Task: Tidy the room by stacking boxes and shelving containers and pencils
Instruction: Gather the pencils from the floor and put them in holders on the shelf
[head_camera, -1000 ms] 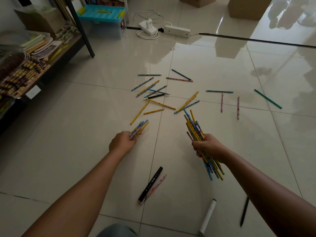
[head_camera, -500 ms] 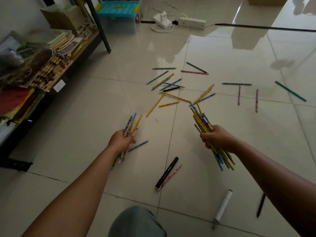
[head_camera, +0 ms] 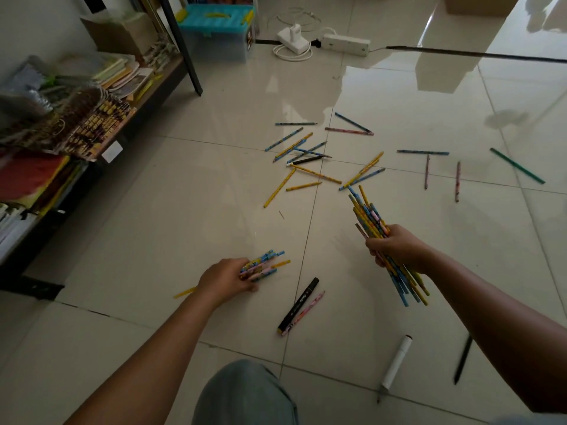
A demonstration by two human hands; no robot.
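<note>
Head view. The left hand point(head_camera: 225, 282) is low over the tiled floor point(head_camera: 153, 234), its fingers curled round a small bundle of pencils point(head_camera: 264, 265) whose tips fan toward two o'clock; the exact number in it cannot be told, and whether the bundle rests on the tile cannot be told either. One yellow pencil point(head_camera: 184, 292) sticks out at eight o'clock from behind the wrist. The right hand point(head_camera: 395, 248) grips a much thicker bunch of pencils point(head_camera: 368, 216), tilted so the tops point to eleven o'clock and the lower ends hang toward five o'clock; too many overlap to count.

Loose pencils point(head_camera: 306, 154) lie scattered at twelve o'clock of the hands, roughly seventeen singles, the densest cluster crossing one another. Off at two o'clock lies one long green pencil point(head_camera: 517, 165), well apart from the rest.

Between the forearms lie one black marker point(head_camera: 299, 303) and one pink pencil point(head_camera: 303, 312), touching side by side. At five o'clock lie one white marker point(head_camera: 397, 361) and one dark pencil point(head_camera: 462, 360).

At nine to eleven o'clock stands a shelf point(head_camera: 159, 78) loaded with books and papers. Beyond it, one plastic box with a turquoise lid point(head_camera: 214, 29) sits on the floor, near a white power strip point(head_camera: 345, 44).
</note>
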